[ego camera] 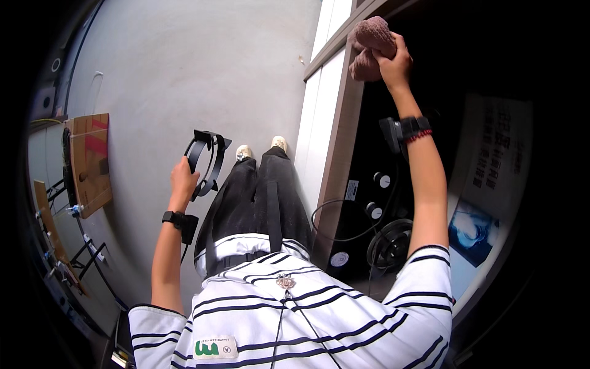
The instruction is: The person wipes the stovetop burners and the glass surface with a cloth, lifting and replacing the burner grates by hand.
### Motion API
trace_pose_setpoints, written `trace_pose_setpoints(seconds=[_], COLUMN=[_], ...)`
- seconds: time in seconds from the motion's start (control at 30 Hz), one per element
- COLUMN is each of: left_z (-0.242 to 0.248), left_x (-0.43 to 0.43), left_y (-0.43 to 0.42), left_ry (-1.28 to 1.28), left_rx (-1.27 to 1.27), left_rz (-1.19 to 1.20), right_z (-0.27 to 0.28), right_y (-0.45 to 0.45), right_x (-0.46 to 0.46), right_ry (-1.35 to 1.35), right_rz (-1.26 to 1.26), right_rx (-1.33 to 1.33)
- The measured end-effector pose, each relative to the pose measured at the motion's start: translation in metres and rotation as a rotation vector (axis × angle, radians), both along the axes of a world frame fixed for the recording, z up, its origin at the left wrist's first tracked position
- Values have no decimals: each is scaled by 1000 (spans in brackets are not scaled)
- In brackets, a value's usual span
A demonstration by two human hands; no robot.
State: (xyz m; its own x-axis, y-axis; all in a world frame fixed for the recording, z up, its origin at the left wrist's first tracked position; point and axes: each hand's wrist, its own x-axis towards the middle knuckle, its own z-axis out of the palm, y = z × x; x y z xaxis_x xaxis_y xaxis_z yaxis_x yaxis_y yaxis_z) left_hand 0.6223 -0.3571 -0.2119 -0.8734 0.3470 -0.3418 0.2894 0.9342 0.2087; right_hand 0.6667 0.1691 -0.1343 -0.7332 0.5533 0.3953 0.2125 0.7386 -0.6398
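My left hand (183, 180) grips the edge of a black ring-shaped metal pan support (203, 135) with flat prongs, held out over the floor beside my legs. My right hand (395, 64) is closed around a bunched brownish-pink cloth (375, 34), over the far edge of the counter. Below my right arm lies a black gas hob (350, 226) with two round knobs (381, 180) and a burner (392, 244), partly hidden by the arm. Both wrists wear black strapped devices.
White cabinet fronts (311, 124) with a brown counter edge (334, 138) run along my right. A thin black cable (332, 240) loops over that edge. At left stand a cardboard box (90, 161) and a rack with a wooden board (53, 230). A printed panel (488, 152) stands behind the hob.
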Motion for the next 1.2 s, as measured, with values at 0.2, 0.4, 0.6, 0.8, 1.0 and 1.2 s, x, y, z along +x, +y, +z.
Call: trace_pose_setpoints(seconds=[0.2, 0.4, 0.6, 0.8, 1.0, 1.2], left_z=[9, 15, 21, 32, 40, 52], left_x=[14, 20, 7, -18, -35, -45], left_y=[-22, -30, -26, 4, 36, 71], left_ry=[12, -5, -36, -27, 43, 70], left_rx=[-108, -145, -129, -99, -15, 56], left_rz=[130, 201, 154, 12, -198, -278], right_z=[-77, -73, -68, -53, -32, -26], right_y=[8, -14, -55, -118, -189, -229], right_x=[-38, -16, 43, 121, 194, 246], right_ry=[-181, -227, -262, -347, -419, -560], right_rz=[-38, 71, 150, 197, 211, 207], right_rx=[170, 280, 257, 105, -39, -130])
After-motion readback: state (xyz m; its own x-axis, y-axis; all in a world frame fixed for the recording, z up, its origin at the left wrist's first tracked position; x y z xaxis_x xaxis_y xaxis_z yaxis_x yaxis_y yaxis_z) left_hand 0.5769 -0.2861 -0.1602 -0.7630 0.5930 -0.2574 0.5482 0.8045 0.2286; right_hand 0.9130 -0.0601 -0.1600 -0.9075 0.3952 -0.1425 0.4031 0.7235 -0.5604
